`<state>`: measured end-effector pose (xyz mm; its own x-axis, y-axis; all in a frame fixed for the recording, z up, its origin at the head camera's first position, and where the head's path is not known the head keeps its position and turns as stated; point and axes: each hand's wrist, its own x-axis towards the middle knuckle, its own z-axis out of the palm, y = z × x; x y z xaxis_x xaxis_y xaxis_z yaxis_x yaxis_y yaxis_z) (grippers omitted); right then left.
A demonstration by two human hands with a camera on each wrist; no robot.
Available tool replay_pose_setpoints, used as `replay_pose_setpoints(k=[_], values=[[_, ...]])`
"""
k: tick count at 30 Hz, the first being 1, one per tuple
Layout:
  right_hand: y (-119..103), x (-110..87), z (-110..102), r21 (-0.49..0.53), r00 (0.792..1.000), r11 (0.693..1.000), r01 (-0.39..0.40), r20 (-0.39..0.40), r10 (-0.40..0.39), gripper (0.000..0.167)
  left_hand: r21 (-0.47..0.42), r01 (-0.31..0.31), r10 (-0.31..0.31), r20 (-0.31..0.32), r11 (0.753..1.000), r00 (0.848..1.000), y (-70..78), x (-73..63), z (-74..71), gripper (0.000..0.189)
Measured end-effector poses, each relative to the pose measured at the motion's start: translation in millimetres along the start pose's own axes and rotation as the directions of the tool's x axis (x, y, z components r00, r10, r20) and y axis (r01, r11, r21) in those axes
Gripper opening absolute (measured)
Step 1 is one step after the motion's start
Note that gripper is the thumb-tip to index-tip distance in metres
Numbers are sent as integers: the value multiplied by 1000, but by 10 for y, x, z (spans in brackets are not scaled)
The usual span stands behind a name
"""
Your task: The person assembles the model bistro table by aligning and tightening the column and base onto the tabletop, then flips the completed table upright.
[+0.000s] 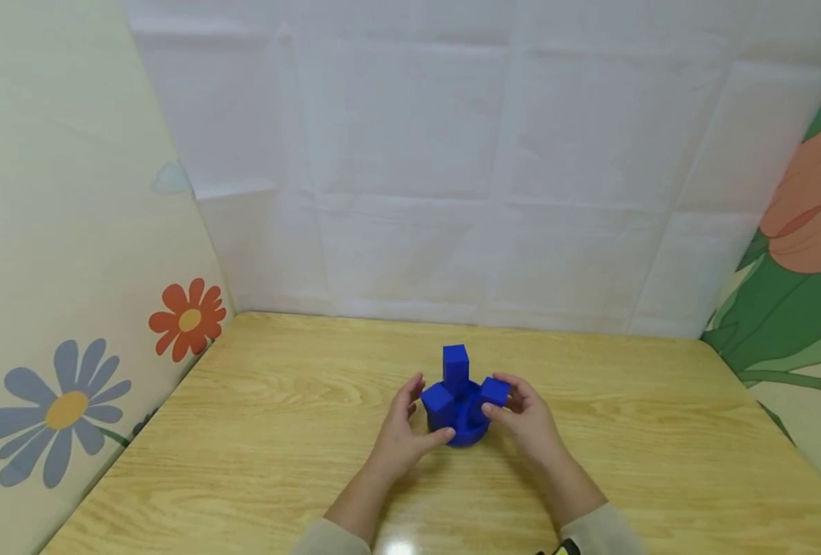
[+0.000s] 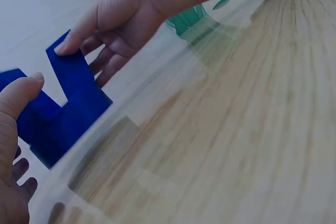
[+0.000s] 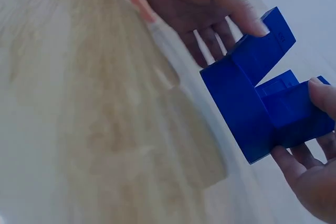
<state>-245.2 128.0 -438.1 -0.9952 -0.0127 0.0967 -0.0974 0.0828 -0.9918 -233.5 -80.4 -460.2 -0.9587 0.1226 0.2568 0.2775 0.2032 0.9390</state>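
A blue plastic piece stands on the table: a round base with three upright rectangular blocks around its rim. My left hand is spread about the left block, thumb at the front and fingers behind. In the right wrist view the left thumb lies against that block, while the other fingers look loose. My right hand grips the right block, thumb in front and fingers on the far side. One right fingertip meets the base's lower edge. The back block is untouched.
The piece sits on a wood-grain table. Behind the table hangs a creased white cloth. Flower-printed cloth panels stand along the left side and the right side.
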Motion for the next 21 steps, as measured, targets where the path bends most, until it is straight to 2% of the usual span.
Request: replay_pose_setpoints(k=[6,10,15,21], values=[[-184,-29,-94,49,997,998,-33,73,29,52,30,79,-81,47,996,996,23,-16,11,102],[-249,-36,-101,86,993,995,-42,117,31,54,23,73,-74,60,997,995,28,-24,14,105],[-280,-46,-81,141,991,989,-53,129,35,54,-6,60,-60,73,998,996,25,-24,19,110],[-317,-59,-63,178,989,982,-57,146,31,56,-6,46,-46,51,999,998,33,-26,38,116]])
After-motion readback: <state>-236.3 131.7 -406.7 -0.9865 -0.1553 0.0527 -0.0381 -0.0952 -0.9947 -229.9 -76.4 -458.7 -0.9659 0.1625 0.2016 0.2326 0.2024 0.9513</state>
